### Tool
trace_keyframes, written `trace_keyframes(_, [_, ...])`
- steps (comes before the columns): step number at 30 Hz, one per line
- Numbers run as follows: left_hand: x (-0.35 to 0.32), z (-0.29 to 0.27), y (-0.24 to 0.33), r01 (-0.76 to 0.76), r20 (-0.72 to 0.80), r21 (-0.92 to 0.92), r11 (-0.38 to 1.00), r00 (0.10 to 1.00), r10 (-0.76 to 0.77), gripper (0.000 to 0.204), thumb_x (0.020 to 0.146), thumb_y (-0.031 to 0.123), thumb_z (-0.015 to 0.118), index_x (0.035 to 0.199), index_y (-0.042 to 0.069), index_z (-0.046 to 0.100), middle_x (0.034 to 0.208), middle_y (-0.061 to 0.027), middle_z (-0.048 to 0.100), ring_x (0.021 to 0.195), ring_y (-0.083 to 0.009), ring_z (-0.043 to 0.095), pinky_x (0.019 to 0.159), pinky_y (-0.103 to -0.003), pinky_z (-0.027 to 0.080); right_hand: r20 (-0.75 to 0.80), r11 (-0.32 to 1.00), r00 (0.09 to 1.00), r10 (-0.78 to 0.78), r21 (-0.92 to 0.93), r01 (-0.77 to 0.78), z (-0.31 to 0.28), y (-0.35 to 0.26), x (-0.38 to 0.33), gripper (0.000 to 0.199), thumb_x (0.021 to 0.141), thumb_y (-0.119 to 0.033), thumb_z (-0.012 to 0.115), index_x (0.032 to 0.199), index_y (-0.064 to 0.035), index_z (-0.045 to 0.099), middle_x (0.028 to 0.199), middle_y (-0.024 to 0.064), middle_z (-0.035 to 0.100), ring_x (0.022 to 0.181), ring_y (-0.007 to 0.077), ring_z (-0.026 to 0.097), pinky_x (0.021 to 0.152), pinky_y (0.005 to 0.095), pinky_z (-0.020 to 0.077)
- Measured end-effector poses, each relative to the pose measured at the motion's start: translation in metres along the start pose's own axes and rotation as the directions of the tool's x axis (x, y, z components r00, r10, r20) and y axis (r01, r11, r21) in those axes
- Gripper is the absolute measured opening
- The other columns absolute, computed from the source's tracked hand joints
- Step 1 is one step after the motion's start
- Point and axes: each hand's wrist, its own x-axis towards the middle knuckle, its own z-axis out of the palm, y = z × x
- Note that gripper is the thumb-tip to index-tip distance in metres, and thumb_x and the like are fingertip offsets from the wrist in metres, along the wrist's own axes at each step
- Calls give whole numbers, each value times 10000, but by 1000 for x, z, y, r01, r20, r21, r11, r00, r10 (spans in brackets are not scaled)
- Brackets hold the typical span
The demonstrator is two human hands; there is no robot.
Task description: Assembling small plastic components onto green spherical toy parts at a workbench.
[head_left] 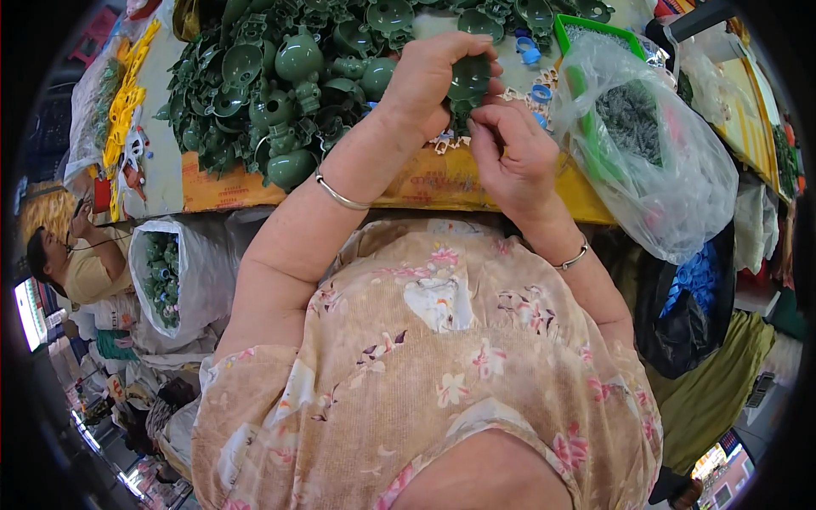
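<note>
My left hand (425, 75) is curled around a dark green, rounded plastic piece (468, 82), its fingers over the far side. My right hand (520, 160) is closed in a pinch right at the near end of that piece. Whether a small part sits between its thumb and forefinger is hidden. To the left of both hands spreads a heap of similar green plastic pieces (297, 58), some bowl-shaped and some round. Blue caps (541, 93) and small cream-coloured pieces (450, 143) lie close to my hands on the table.
On the right, a green tray (580, 89) stands partly under a clear plastic bag (688, 183) with dark green bits. A white sack (200, 272) of green pieces is at the lower left, near another person (93, 263). Yellow plastic strips (129, 93) lie at the far left.
</note>
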Motion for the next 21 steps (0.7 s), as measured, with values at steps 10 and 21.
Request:
trace_keyframes(10, [-3,4,-6,-46,35,51,998,998,44,222,875,209,655,898,-11,651,862,-100,655,795,-196,643,735,-322,536,58,994,994,94,45,-96,0,4,-7,174,776,44,684,918,-18,605,926,161,629,801,344,637,649,355,514])
trace_keyframes(21, [3,-4,-13,-154,63,149,977,987,146,205,872,176,638,909,-24,661,879,-106,665,787,-190,640,730,-306,521,275,885,924,265,312,-346,-5,25,3,186,730,47,739,888,-39,691,780,38,589,719,128,587,609,252,465])
